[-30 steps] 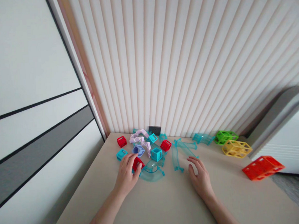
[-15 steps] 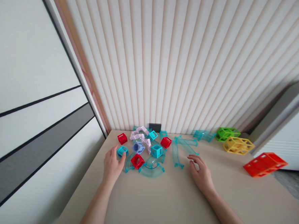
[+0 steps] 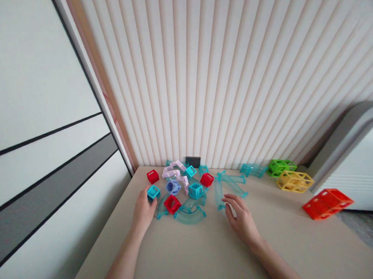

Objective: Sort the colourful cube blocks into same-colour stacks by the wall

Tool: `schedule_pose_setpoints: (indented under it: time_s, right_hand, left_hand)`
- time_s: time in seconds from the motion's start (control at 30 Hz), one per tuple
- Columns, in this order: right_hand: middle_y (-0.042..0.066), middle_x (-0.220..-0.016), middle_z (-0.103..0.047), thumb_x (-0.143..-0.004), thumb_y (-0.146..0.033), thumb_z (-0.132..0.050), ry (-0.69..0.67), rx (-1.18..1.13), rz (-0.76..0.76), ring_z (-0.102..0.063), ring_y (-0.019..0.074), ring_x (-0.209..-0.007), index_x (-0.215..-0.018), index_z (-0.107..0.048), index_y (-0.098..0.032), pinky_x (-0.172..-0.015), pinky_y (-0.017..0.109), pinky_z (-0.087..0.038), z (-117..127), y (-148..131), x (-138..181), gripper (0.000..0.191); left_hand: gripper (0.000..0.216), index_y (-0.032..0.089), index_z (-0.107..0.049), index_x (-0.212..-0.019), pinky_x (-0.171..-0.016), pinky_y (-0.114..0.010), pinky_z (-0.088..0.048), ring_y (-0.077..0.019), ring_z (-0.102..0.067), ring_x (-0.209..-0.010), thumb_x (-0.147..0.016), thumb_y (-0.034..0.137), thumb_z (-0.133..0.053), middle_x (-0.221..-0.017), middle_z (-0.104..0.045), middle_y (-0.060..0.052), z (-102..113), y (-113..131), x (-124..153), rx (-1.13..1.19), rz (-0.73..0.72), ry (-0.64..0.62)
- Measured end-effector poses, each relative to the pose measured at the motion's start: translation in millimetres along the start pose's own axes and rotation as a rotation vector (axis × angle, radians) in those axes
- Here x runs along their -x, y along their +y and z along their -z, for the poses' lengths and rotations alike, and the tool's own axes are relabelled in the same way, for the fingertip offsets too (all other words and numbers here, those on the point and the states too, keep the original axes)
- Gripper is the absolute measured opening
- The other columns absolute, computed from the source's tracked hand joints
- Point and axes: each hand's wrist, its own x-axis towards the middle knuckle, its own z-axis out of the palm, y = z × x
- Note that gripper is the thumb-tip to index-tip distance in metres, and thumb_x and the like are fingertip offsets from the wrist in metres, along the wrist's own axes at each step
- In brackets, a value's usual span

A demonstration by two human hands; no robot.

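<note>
At the left of the table, my left hand (image 3: 143,213) has its thumb and fingers around a small turquoise cube block (image 3: 153,192). My right hand (image 3: 240,218) hovers by the near end of a straight clear teal track piece (image 3: 219,192), fingers loosely bent and apart, holding nothing. Between the hands lie a red cube block (image 3: 172,204), a periwinkle block with a round hole (image 3: 173,186), another turquoise cube (image 3: 195,191) and curved clear teal track pieces (image 3: 191,216).
Pale lilac zigzag pieces (image 3: 175,169) and more red cubes (image 3: 207,180) lie toward the ribbed wall. Green (image 3: 281,167), yellow (image 3: 295,181) and red-orange (image 3: 327,203) open-frame blocks stand at the right. A black wall socket (image 3: 193,162) is behind the table.
My right hand has moved left toward the straight track piece. My left hand has closed around the turquoise cube, which appears slightly turned.
</note>
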Motion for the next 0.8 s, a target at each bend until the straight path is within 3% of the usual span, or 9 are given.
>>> schedule_pose_setpoints:
  time_s: [0.2,0.43,0.6,0.7,0.8]
  right_hand:
    - [0.009,-0.109,-0.069,-0.096,-0.015,-0.050,0.010,-0.078,0.111,-0.066,0.0235,-0.102,-0.105,-0.067,-0.024,-0.087,0.039,-0.057,-21,-49,-26,0.022]
    - [0.009,-0.113,-0.068,-0.097,-0.014,-0.050,-0.019,-0.115,0.115,-0.065,0.0235,-0.106,-0.107,-0.067,-0.025,-0.092,0.040,-0.055,-46,-70,-31,0.022]
    - [0.010,-0.115,-0.068,-0.097,-0.015,-0.050,-0.026,-0.129,0.110,-0.064,0.0236,-0.108,-0.109,-0.067,-0.024,-0.094,0.040,-0.053,-41,-65,-32,0.023]
    - [0.009,-0.115,-0.069,-0.097,-0.017,-0.049,-0.052,-0.059,0.031,-0.063,0.0248,-0.111,-0.112,-0.066,-0.023,-0.098,0.041,-0.050,-31,-56,-59,0.023]
    - [0.011,-0.122,-0.068,-0.096,-0.018,-0.050,-0.220,0.085,-0.104,-0.061,0.0255,-0.116,-0.126,-0.061,-0.021,-0.102,0.039,-0.047,-33,-49,-95,0.033]
  left_hand:
    - [0.041,0.016,-0.054,-0.129,-0.096,-0.051,-0.055,-0.0318,-0.065,-0.111,-0.089,0.028,-0.056,-0.118,-0.066,-0.015,9,18,-3,0.059,-0.057,0.125]
    - [0.043,0.018,-0.051,-0.135,-0.094,-0.043,-0.056,-0.0276,-0.065,-0.111,-0.094,0.024,-0.060,-0.120,-0.065,-0.015,19,53,3,0.107,-0.323,0.294]
    - [0.048,0.018,-0.048,-0.138,-0.086,-0.038,-0.061,-0.0263,-0.069,-0.105,-0.092,0.026,-0.060,-0.116,-0.067,-0.014,16,64,19,0.214,-0.508,0.251]
    - [0.047,0.020,-0.048,-0.136,-0.086,-0.039,-0.062,-0.0269,-0.069,-0.106,-0.091,0.025,-0.060,-0.115,-0.067,-0.013,9,72,29,0.253,-0.564,0.190]
    - [0.047,0.021,-0.047,-0.137,-0.088,-0.040,-0.062,-0.0271,-0.069,-0.109,-0.092,0.024,-0.059,-0.117,-0.067,-0.014,1,81,35,0.276,-0.593,0.107]
